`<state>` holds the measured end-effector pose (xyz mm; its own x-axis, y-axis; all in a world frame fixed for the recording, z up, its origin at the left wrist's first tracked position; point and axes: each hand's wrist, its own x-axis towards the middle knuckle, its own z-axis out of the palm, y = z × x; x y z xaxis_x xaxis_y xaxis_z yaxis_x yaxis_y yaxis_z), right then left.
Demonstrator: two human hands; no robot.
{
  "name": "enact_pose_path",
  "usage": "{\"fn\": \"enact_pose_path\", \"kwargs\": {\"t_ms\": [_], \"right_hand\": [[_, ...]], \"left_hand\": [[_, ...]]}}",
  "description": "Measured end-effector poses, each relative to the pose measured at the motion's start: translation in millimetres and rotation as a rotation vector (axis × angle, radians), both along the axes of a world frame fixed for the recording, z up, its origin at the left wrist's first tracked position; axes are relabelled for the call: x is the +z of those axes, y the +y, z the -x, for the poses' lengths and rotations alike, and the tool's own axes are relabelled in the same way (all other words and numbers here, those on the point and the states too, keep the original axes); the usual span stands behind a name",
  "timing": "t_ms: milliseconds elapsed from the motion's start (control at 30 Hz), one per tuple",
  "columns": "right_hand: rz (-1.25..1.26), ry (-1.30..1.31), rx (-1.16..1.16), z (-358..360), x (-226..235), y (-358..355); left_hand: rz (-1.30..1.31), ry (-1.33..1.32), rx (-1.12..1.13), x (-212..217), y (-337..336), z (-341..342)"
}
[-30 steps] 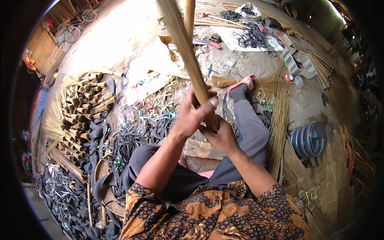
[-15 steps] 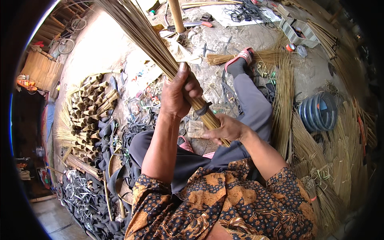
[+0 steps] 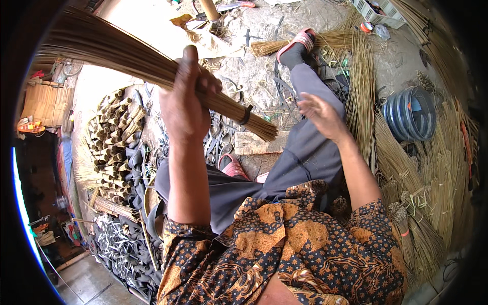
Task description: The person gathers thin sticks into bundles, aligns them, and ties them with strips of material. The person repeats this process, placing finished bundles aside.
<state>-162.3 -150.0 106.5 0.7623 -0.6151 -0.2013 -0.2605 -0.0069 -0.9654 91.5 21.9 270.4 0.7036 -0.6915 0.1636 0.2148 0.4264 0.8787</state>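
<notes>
My left hand (image 3: 188, 99) is wrapped round a thick bundle of thin stiff sticks (image 3: 127, 58), a stick broom, which slants from the upper left down to the middle. A dark band (image 3: 245, 115) binds it near its lower end, which is cut off bluntly. My right hand (image 3: 323, 116) is apart from the bundle, over my right leg, with its fingers stretched out and nothing in it. Below the bundle's cut end lies a wooden block (image 3: 260, 143) on the ground, between my legs.
At left stands a pile of bound stick bundles (image 3: 114, 152), with black and grey strips (image 3: 119, 244) below it. Long loose sticks (image 3: 362, 107) lie at right, near a clear blue plastic jug (image 3: 409, 113). A white crate (image 3: 378, 14) and a knife (image 3: 236, 6) are at the far side.
My right hand has let go of the bundle's lower end and moved away to the right. My left hand has swung the bundle left, to a flatter slant. The wooden block shows more fully.
</notes>
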Motion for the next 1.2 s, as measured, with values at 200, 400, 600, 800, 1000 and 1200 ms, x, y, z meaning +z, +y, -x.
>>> {"fn": "enact_pose_path", "kwargs": {"t_ms": [200,400,600,800,1000,1200], "right_hand": [[-0.076,-0.03,-0.288,46.8,-41.6,-13.5],[0.081,-0.23,-0.46,45.5,-68.3,-2.8],[0.111,-0.195,-0.499,43.7,-67.5,-1.6],[0.103,-0.179,-0.536,41.8,-67.5,-1.0],[0.074,-0.219,-0.559,38.1,-70.4,3.9],[0.126,-0.205,-0.561,36.4,-70.0,2.9]], "left_hand": [[-0.452,-0.604,0.22,-179.5,-4.9,47.8],[-0.608,-0.108,0.109,-281.9,11.8,56.3],[-0.61,0.043,0.039,-235.6,2.8,54.9],[-0.53,-0.394,0.148,-158.1,-15.6,33.4],[-0.74,-0.373,0.117,-255.1,10.3,67.7],[-0.779,-0.338,0.108,-322.6,27.6,60.3]]}}
